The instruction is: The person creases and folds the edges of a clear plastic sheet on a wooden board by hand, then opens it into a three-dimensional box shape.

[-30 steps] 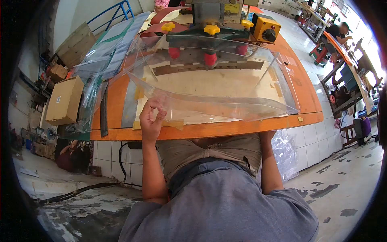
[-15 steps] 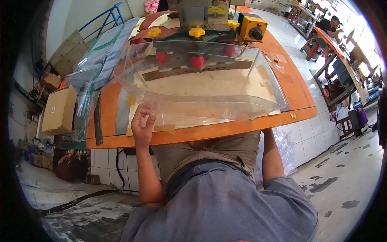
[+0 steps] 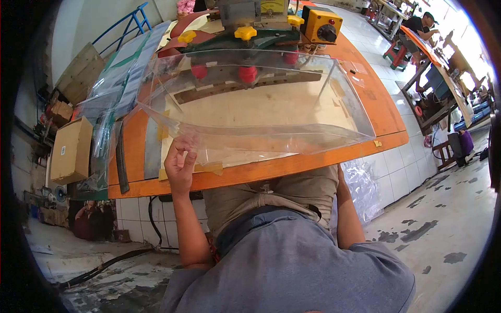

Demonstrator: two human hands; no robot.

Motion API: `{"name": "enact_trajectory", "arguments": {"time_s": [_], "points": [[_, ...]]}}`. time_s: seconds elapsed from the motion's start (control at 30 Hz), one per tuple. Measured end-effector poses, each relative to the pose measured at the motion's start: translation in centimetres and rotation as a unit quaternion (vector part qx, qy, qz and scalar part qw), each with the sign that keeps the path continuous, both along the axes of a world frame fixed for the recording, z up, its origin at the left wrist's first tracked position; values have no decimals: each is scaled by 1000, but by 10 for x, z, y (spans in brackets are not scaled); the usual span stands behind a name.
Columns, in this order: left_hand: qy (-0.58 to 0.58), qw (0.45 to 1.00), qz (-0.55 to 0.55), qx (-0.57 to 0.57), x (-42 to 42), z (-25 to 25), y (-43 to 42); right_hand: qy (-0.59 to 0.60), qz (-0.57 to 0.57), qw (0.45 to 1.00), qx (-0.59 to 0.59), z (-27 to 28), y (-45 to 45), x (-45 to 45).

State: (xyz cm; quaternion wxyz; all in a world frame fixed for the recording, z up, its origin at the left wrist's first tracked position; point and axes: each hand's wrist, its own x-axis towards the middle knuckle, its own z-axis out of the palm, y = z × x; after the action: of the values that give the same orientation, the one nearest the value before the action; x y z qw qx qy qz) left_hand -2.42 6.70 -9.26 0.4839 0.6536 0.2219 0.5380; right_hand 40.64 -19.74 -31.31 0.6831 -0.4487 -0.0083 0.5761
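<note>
A clear plastic cover with boxed edges (image 3: 292, 136) lies across the front of the orange work table, under the head of a machine (image 3: 250, 39). My left hand (image 3: 181, 159) pinches its near left corner, with thumb and fingers closed on the film. The sheet's near edge stands up in a soft fold to the right of that hand. On the machine are yellow star knobs (image 3: 245, 33) and red knobs (image 3: 247, 73) just behind the plastic. My right arm hangs at my side, and its hand is hidden below the table edge.
A yellow control box (image 3: 321, 25) stands at the table's back right. To the left are a cardboard box (image 3: 72, 150), stacked clear sheets (image 3: 117, 78) and a dark strip (image 3: 121, 159). Crumpled plastic (image 3: 360, 190) hangs beside my right leg. Another person (image 3: 420, 26) sits at a far bench.
The view has tilted and shifted slightly, so the table and machine appear a little further left. My left hand keeps its pinch on the same corner of the plastic.
</note>
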Motion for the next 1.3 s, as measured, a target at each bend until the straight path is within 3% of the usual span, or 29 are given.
{"name": "enact_trajectory", "arguments": {"time_s": [0.13,0.23,0.27,0.3,0.33,0.4,0.47,0.5,0.57,0.63,0.7,0.77,0.83,0.87,0.93,0.97,1.0,1.1,1.2,1.23,1.3], "points": [[-9,1000,0,27,0,-2,1,26,-13,999,-39,15,-23,4],[2,1000,12,9,-2,-4,1,-158,65,974,-150,47,-35,4],[11,1000,13,13,-3,-6,2,-238,106,946,-195,66,-38,1],[19,1000,16,17,-4,-8,2,-390,185,859,-274,88,-42,-2],[20,1000,18,13,-3,-8,1,-389,189,858,-277,110,-42,-7],[21,999,25,34,-1,-3,0,-509,311,742,-305,152,-33,-22],[25,998,28,40,-2,-2,0,-607,403,603,-324,158,-31,-23],[30,998,29,48,-1,-1,0,-609,401,602,-325,173,-27,-31],[25,998,31,58,0,-1,0,-642,498,524,-254,229,-8,-71],[19,997,31,70,2,-1,1,-568,581,578,-74,263,6,-99],[35,994,49,86,0,-2,1,-497,580,613,201,281,18,-125],[37,995,46,75,1,-1,0,-430,532,599,416,314,40,-151],[43,996,42,64,0,-1,-2,-366,410,607,574,344,55,-174],[30,997,37,56,0,-3,-2,-367,405,610,574,357,61,-179],[20,998,25,47,0,-4,0,-182,374,600,683,375,71,-189],[25,998,32,47,-1,-4,-1,-183,369,604,682,381,77,-200],[30,998,39,47,-3,-5,-1,-117,312,548,767,386,85,-214],[26,997,21,64,-6,-12,4,12,251,456,854,383,92,-257],[33,997,34,57,-2,-3,-2,107,167,485,852,379,73,-284],[34,997,30,56,-1,-3,-2,226,247,472,815,381,66,-284],[20,999,24,40,0,-3,-2,341,316,454,760,384,64,-273]]}}
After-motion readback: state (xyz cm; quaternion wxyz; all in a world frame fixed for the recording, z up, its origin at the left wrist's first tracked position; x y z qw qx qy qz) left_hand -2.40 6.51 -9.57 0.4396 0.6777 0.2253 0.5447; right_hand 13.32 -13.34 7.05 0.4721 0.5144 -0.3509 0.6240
